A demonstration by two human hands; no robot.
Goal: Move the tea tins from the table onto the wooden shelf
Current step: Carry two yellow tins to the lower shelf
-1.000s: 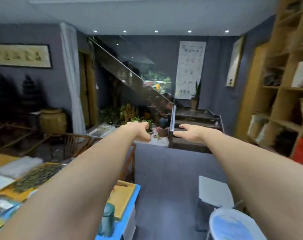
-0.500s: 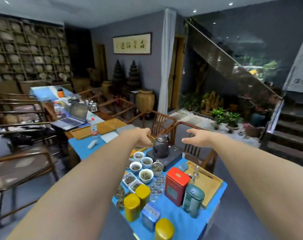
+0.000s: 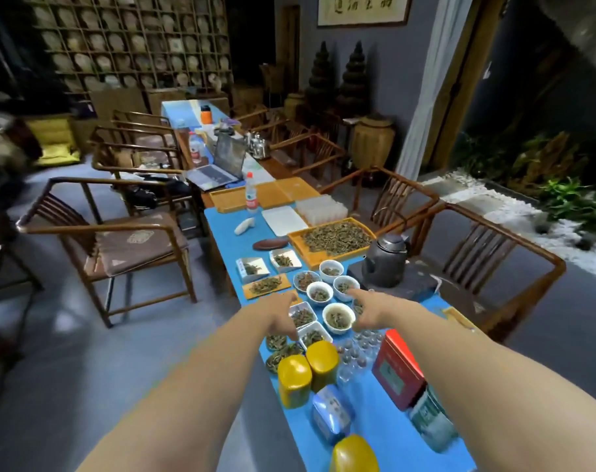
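Several tea tins stand at the near end of the blue table [image 3: 228, 240]: two yellow tins [image 3: 294, 379] side by side, a third yellow tin [image 3: 354, 454] at the bottom edge, a blue tin [image 3: 331, 412], a red square tin [image 3: 397, 367] and a green round tin [image 3: 431, 420] partly behind my right arm. Both arms reach out over the table. My left hand [image 3: 283, 315] hovers above small dishes of tea leaves, fingers relaxed, holding nothing. My right hand [image 3: 366, 310] hangs empty over the white cups [image 3: 337, 316]. The wooden shelf is out of view.
A black kettle [image 3: 385, 260] sits on a dark slab at right. Trays of loose tea [image 3: 335, 238], small glasses [image 3: 359, 349], a water bottle [image 3: 251, 195] and a laptop [image 3: 218, 165] lie farther along. Wooden armchairs [image 3: 109, 240] flank both sides of the table.
The view has swung left from the stairs and the wooden shelf and tilted down onto the table. Both empty hands now hang lower, over the tea dishes and cups.
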